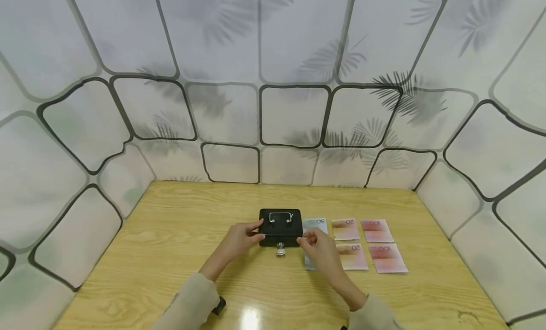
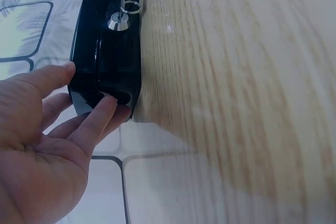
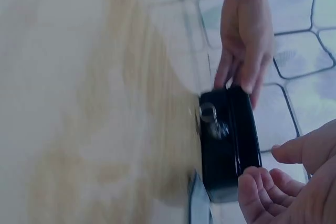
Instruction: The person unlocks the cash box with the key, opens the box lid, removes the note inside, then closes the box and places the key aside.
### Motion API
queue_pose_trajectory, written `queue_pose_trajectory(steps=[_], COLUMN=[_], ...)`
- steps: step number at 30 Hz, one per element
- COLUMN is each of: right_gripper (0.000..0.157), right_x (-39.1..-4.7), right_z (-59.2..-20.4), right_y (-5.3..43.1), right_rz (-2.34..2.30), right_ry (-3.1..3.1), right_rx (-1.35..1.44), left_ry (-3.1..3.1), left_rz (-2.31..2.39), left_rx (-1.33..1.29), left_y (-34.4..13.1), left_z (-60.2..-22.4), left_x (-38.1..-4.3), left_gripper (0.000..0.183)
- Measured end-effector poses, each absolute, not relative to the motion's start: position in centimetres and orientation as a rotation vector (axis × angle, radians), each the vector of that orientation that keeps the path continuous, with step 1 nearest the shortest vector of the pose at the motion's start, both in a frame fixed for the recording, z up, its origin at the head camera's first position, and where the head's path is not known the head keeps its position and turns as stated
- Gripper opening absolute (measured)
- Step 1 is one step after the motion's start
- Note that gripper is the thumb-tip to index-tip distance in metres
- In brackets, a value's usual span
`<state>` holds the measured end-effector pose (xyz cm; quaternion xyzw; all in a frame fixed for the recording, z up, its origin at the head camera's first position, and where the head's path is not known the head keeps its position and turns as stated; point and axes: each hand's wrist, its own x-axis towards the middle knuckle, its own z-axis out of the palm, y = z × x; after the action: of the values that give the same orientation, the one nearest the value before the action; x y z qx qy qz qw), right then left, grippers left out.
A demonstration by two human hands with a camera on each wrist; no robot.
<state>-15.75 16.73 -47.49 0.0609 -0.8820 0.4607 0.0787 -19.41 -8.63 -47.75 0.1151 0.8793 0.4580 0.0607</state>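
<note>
A small black cash box (image 1: 280, 228) stands on the wooden table, lid down, with a wire handle (image 1: 280, 216) on top. A key on a ring (image 2: 131, 7) sits in the silver lock (image 2: 118, 21) on its front. My left hand (image 1: 239, 237) grips the box's left end, the thumb at the lid's edge and the fingers against the end and lower side. At the front right corner, my right hand (image 1: 322, 249) touches the box with bent fingertips (image 3: 249, 173), its thumb apart from them. Part of the teal 50 banknotes (image 1: 315, 222) is hidden behind that hand.
Right of the box lie pinkish 20 banknotes (image 1: 346, 229) in one column and red 100 banknotes (image 1: 377, 231) in another. A patterned fabric screen (image 1: 294, 116) rises behind the table (image 1: 170, 235) and along both sides.
</note>
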Motion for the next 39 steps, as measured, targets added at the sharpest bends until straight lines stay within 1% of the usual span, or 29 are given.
queue_pose_trajectory(steps=[4, 9, 17, 31, 39], right_gripper=[0.014, 0.014, 0.018, 0.017, 0.017], right_x=[-14.8, -14.4, -14.4, -14.9, -15.0], right_z=[-47.9, -48.5, -49.1, -49.8, -49.9], right_y=[15.9, 15.0, 13.9, 13.1, 12.6], right_rz=[1.439, 1.499, 1.763, 1.873, 1.907], right_ry=[-2.69, -2.752, -2.781, -2.811, -2.802], right_rx=[0.193, 0.211, 0.171, 0.064, 0.059], left_ry=[2.67, 2.705, 2.728, 2.718, 2.714], left_rz=[1.388, 1.392, 1.428, 1.458, 1.447], left_rx=[0.314, 0.266, 0.233, 0.226, 0.209], left_y=[-8.5, -8.3, -8.0, -7.9, -8.0], left_z=[-47.6, -47.7, -47.7, -48.0, -47.9], left_x=[-19.4, -19.5, -19.4, -19.4, -19.6], left_gripper=[0.051, 0.051, 0.047, 0.046, 0.047])
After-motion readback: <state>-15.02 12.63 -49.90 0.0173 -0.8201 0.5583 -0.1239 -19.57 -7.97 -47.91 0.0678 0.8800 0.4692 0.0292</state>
